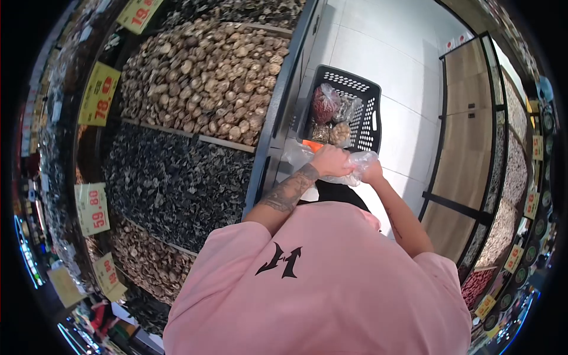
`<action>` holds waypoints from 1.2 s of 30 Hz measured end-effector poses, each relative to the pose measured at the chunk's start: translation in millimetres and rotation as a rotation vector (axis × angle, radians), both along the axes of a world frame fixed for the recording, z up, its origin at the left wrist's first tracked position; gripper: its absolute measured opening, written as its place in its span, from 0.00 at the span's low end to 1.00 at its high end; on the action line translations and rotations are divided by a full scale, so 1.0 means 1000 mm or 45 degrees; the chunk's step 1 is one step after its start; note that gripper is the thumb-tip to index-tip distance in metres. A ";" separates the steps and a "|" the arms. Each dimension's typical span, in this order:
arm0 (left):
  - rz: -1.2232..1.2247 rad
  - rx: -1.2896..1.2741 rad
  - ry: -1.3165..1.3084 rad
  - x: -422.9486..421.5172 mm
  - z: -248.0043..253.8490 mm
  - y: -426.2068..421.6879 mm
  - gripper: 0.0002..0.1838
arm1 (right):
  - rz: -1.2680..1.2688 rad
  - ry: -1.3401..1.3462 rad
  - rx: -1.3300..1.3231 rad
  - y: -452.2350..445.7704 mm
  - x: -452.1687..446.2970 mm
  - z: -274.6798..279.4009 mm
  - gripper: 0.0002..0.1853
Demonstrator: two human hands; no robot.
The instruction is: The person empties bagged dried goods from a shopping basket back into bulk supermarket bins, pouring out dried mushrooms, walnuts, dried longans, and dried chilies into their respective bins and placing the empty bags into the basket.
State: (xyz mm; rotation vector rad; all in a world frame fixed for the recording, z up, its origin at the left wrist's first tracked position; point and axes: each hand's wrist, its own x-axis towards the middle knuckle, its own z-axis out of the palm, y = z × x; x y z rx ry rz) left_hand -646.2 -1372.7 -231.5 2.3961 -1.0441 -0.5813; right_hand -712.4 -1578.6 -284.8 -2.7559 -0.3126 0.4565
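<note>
My left hand (331,161), at the end of a tattooed forearm, is closed on the gathered part of a clear plastic bag (360,161). My right hand (372,173) grips the same bag from the other side, its fingers partly hidden by the plastic. Pale contents seem to show low in the bag, but I cannot make out what they are. Just beyond my hands a black shopping basket (378,97) rests on the floor. Inside are a bag of dark red pieces (326,104) and a bag of light brown pieces (340,134). Something orange (312,145) shows beside my left hand.
To the left, open bins hold dried mushrooms (207,77) and black dried fungus (177,177), with yellow price signs (99,94) along them. A dark bin edge (284,83) runs close to my left arm. Wood-panelled shelving (467,130) stands on the right, across white floor tiles (402,71).
</note>
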 end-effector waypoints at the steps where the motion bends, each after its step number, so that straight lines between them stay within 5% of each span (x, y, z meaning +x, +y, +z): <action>1: -0.033 0.018 0.002 0.011 -0.007 -0.006 0.30 | -0.033 0.002 0.018 -0.003 0.012 0.002 0.19; 3: 0.007 -0.053 -0.168 0.031 -0.022 -0.017 0.30 | 0.002 0.003 -0.066 -0.009 0.035 0.005 0.20; 7: 0.068 0.054 0.004 0.086 -0.014 -0.040 0.26 | -0.064 0.288 -0.143 -0.017 0.104 0.007 0.20; 12: 0.597 -0.069 0.009 0.136 -0.032 -0.064 0.20 | -0.205 0.231 0.114 -0.033 0.158 0.026 0.14; 17: 1.249 -0.522 0.323 0.195 -0.060 -0.057 0.21 | -0.175 0.226 0.182 -0.056 0.197 0.029 0.16; 22: 1.781 -1.058 0.492 0.259 -0.018 -0.045 0.28 | -0.231 0.089 0.370 -0.067 0.224 0.029 0.28; 27: 1.714 -1.261 0.460 0.338 -0.013 -0.067 0.28 | -0.211 0.161 0.275 -0.073 0.266 0.030 0.35; 29: 1.575 -1.265 0.544 0.372 -0.010 -0.089 0.18 | -0.258 0.074 0.166 -0.074 0.281 0.021 0.36; 33: 1.452 -1.315 0.575 0.431 -0.012 -0.135 0.12 | -0.279 0.452 0.043 -0.072 0.331 0.038 0.43; 36: 1.398 -1.343 0.706 0.464 0.015 -0.145 0.13 | -0.298 0.380 0.314 -0.088 0.352 0.023 0.53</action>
